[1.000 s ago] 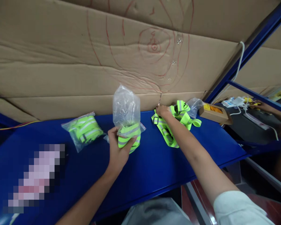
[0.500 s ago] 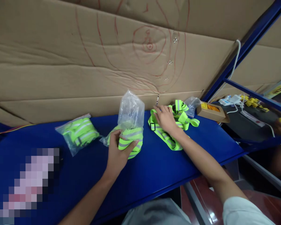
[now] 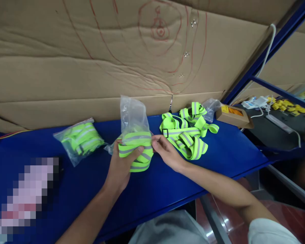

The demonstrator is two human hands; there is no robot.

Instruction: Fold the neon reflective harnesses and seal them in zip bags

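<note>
While the left hand [image 3: 120,165] has a snug grip on a folded bundle of neon strap [image 3: 139,138], thumb across the front, the right hand [image 3: 169,154] is up at the bundle's right edge with its fingertips close together. Can't tell whether those fingertips are pinching the plastic or just touching it. The bundle sits in the lower end of a clear bag [image 3: 134,113], which stands up tall behind it, and the pair is held over the middle of the blue tabletop [image 3: 167,196].

Just right of the right hand there's a loose pile of the same green and silver strap [image 3: 197,149], with a black buckle [image 3: 165,133] on its left side. Over to the left, a flat bagged strap [image 3: 83,137] lies on the tabletop. Something pixelated [image 3: 27,196] is nearer the left front, no clue what it is.

Behind the pile you've got a crumpled plastic bag [image 3: 211,106] next to a small cardboard box [image 3: 231,117]. Backdrop is a big cardboard sheet [image 3: 53,81] with red rings drawn on it.
</note>
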